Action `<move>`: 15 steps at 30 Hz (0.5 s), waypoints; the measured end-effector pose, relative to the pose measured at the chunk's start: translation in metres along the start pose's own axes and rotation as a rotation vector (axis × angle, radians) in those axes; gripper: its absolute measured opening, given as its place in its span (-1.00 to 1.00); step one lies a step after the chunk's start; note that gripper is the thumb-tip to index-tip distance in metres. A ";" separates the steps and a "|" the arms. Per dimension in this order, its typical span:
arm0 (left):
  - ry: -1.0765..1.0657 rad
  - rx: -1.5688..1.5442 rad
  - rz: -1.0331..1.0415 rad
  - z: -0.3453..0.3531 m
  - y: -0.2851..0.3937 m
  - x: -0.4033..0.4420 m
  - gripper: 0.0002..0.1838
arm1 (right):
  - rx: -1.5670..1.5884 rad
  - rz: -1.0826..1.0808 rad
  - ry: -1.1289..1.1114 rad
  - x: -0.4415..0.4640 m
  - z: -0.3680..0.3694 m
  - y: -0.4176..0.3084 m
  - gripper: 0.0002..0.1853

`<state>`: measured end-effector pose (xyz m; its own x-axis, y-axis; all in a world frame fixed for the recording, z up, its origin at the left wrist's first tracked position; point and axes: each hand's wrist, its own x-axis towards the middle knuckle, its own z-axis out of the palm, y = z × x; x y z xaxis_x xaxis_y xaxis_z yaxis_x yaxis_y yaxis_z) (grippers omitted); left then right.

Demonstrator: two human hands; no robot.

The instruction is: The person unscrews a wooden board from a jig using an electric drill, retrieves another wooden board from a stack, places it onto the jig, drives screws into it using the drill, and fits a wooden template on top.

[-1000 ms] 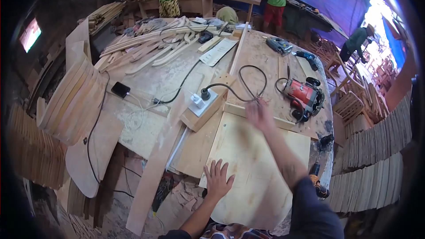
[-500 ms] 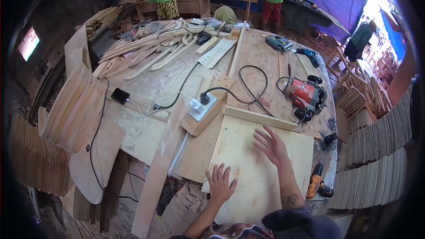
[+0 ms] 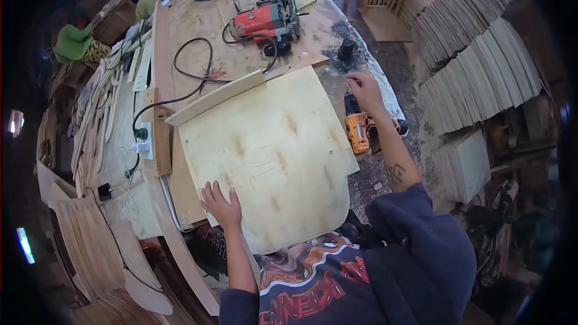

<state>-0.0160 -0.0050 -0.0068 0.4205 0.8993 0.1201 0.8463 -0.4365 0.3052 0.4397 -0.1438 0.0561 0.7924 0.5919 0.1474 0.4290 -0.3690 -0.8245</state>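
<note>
Right hand, since earlier frame: gone from above the pale board to the drill's nose; head view has swung rightward.
Right hand (image 3: 366, 93), head view: fingers bent, thumb and forefinger nearly meeting at the tip of the drill (image 3: 357, 132); cannot tell whether they grip it.
Left hand (image 3: 223, 206): open, fingers spread, palm down on the board's left edge; holding nothing.
Pale board (image 3: 271, 156): flat on the worktop (image 3: 319, 18); near edge partly behind the shirt (image 3: 313, 283).
Drill: on the worktop, just right of the board; grip partly covered by the right forearm (image 3: 394, 153).
Batten (image 3: 217, 97): along the board's far edge.
Router (image 3: 265, 24): beyond the batten; lead looped beside it.
Socket block (image 3: 159, 138): left of the board; black plug (image 3: 141, 133) and white adapter (image 3: 142, 147) seated in it.
Phone (image 3: 105, 191): dark, small, hard to make out.
Co-worker (image 3: 72, 42): far left, blurred.
</note>
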 end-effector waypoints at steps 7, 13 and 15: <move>0.047 0.031 -0.027 0.002 0.010 0.010 -0.45 | -0.575 0.014 -0.087 0.095 0.041 0.083 -0.70; 0.052 -0.281 -0.129 -0.001 0.012 -0.020 -0.63 | -0.501 -0.035 -0.145 0.099 0.024 0.098 -0.81; 0.082 -0.325 -0.128 -0.006 0.021 -0.025 -0.68 | -0.485 -0.037 -0.129 0.104 0.021 0.098 -0.85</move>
<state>-0.0112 -0.0364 0.0026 0.2791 0.9510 0.1332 0.7367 -0.3010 0.6055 0.5549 -0.1033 -0.0210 0.7259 0.6834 0.0771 0.6320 -0.6187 -0.4667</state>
